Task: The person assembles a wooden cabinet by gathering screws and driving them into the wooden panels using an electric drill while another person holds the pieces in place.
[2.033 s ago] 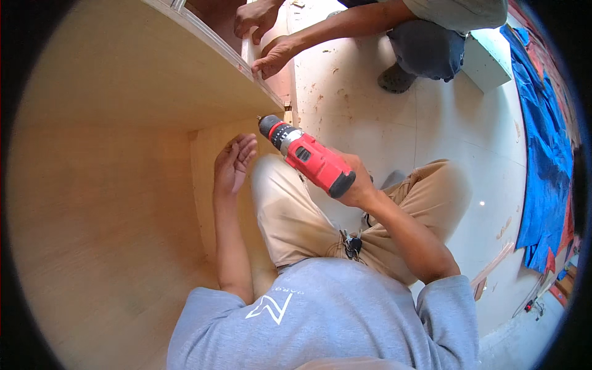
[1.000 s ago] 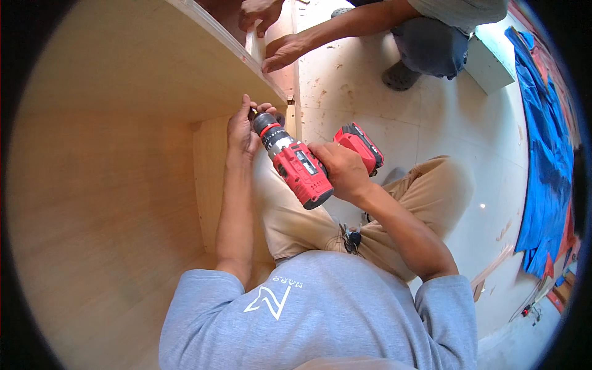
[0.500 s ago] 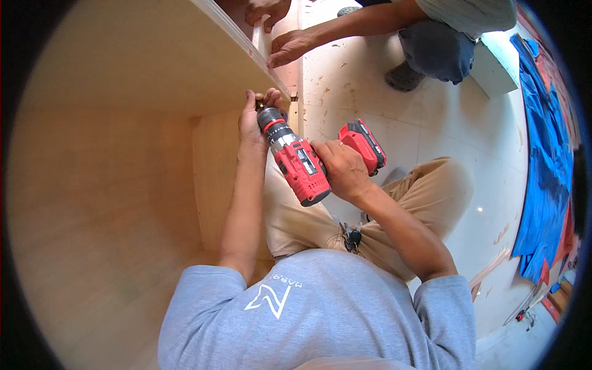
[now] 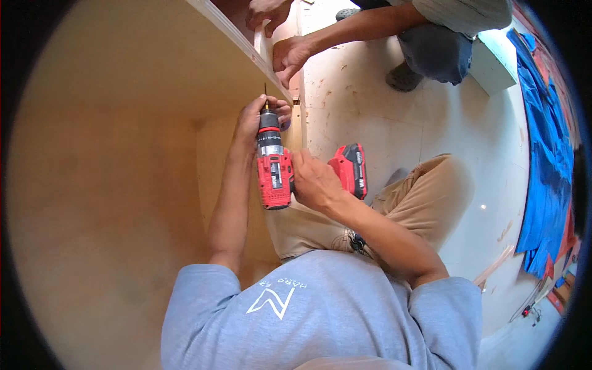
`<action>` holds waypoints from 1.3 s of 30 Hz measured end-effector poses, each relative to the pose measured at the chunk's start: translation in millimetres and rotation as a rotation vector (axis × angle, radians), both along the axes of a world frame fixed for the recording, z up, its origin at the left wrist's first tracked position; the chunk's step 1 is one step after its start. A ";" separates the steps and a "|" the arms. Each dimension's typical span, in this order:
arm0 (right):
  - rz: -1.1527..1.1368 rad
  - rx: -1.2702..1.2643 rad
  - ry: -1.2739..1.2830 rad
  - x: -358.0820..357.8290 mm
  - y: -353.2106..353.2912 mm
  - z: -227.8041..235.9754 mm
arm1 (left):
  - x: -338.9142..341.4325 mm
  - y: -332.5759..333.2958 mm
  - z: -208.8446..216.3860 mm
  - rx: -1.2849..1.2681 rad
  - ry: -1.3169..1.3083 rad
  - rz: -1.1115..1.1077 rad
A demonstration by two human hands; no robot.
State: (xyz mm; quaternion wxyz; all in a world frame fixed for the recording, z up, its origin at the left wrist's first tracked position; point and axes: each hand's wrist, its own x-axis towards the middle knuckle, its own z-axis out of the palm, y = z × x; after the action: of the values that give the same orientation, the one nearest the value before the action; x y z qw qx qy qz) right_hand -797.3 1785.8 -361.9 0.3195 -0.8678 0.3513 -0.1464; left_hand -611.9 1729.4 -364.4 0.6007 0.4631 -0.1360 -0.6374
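A red and black cordless drill (image 4: pixel 271 176) points away from me, its chuck toward the wooden panel. Wrapped round its handle is my right hand (image 4: pixel 317 184), with the red and black battery (image 4: pixel 350 171) sticking out beyond it. My left hand (image 4: pixel 248 123) is closed at the front of the chuck, thumb and fingers about the gold base of a thin drill bit (image 4: pixel 266 90). The dark tip of the bit stands out past the fingertips, near the panel (image 4: pixel 234 74); whether it touches cannot be told. Something purple shows by the left fingers, too little to name.
Across the panel edge, another person's hands (image 4: pixel 291 55) hold a pale strip (image 4: pixel 262 42). Wooden cabinet boards (image 4: pixel 123 185) surround my left side. Scraps litter the tiled floor (image 4: pixel 364 98). A pale box (image 4: pixel 493 65) and blue sheeting (image 4: pixel 539 172) lie to the right.
The drill has swung from a slant to nearly straight ahead, and my right hand has moved left with it. The bit now shows past my left fingers. The other person's hand has shifted slightly.
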 end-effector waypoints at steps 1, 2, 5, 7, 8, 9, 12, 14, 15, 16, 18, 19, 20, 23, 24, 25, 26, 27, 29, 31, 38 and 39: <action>-0.017 0.029 -0.013 5.6 2.6 1.9 | 6.5 1.4 0.1 0.009 -0.069 -0.015; -0.021 0.061 0.005 9.5 3.8 4.0 | 11.2 2.4 -0.7 0.018 -0.138 -0.029; -0.014 0.065 0.050 12.3 0.9 -0.5 | 15.1 1.7 -6.8 -0.069 -0.198 0.028; -0.041 0.008 0.004 12.5 4.0 -3.1 | 17.3 0.2 -8.1 -0.081 -0.212 0.005; -0.067 -0.050 -0.043 12.6 4.9 -4.2 | 17.6 -1.5 -7.9 -0.093 -0.227 -0.015; -0.065 -0.053 -0.041 12.9 5.3 -5.6 | 17.8 -3.9 -7.6 -0.096 -0.225 -0.013; -0.090 -0.090 -0.058 15.5 5.5 -7.7 | 20.3 -9.6 -8.1 -0.104 -0.221 -0.032; -0.094 -0.092 -0.056 16.7 5.4 -4.8 | 23.0 -9.6 -7.6 -0.098 -0.212 -0.034; -0.094 -0.093 -0.055 17.7 5.5 -5.3 | 24.0 -9.1 -7.7 -0.099 -0.212 -0.033; -0.094 -0.088 -0.052 18.4 5.5 -6.3 | 24.1 -8.6 -7.1 -0.097 -0.209 -0.031; -0.092 -0.083 -0.048 18.7 5.6 -6.6 | 24.2 -8.3 -6.8 -0.093 -0.206 -0.028; -0.094 -0.082 -0.067 19.0 5.6 -5.5 | 24.7 -8.6 -5.3 -0.088 -0.206 -0.027; -0.095 -0.082 -0.086 19.2 5.6 -4.7 | 25.0 -8.6 -4.1 -0.082 -0.206 -0.026; -0.095 -0.079 -0.083 20.0 4.9 -5.9 | 22.8 -9.3 0.2 -0.058 -0.233 -0.027; -0.094 -0.077 -0.081 20.2 4.8 -6.2 | 22.7 -9.5 0.4 -0.056 -0.232 -0.026; -0.094 -0.074 -0.083 21.1 4.6 -6.2 | 23.7 -10.4 0.5 -0.060 -0.233 -0.032; -0.095 -0.070 -0.084 22.0 4.4 -6.2 | 24.6 -11.2 0.4 -0.063 -0.233 -0.039; -0.095 -0.069 -0.082 22.6 4.0 -5.9 | 25.3 -11.9 0.0 -0.062 -0.232 -0.039; -0.100 -0.076 -0.100 23.1 3.8 -5.7 | 26.0 -12.0 -1.1 -0.076 -0.221 -0.045; -0.093 -0.073 -0.093 23.3 2.9 -6.6 | 25.9 -12.4 -1.2 -0.071 -0.219 -0.042; -0.091 -0.071 -0.101 24.5 2.6 -6.6 | 25.7 -12.0 0.0 -0.080 -0.197 -0.051; -0.081 -0.076 -0.099 24.9 2.7 -7.1 | 26.0 -11.8 0.1 -0.084 -0.196 -0.041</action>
State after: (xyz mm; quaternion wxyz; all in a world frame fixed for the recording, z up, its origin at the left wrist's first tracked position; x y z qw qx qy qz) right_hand -772.4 1788.5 -369.0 0.2973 -0.8559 0.3642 -0.2154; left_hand -585.9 1717.6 -364.3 0.5901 0.4947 -0.2302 -0.5950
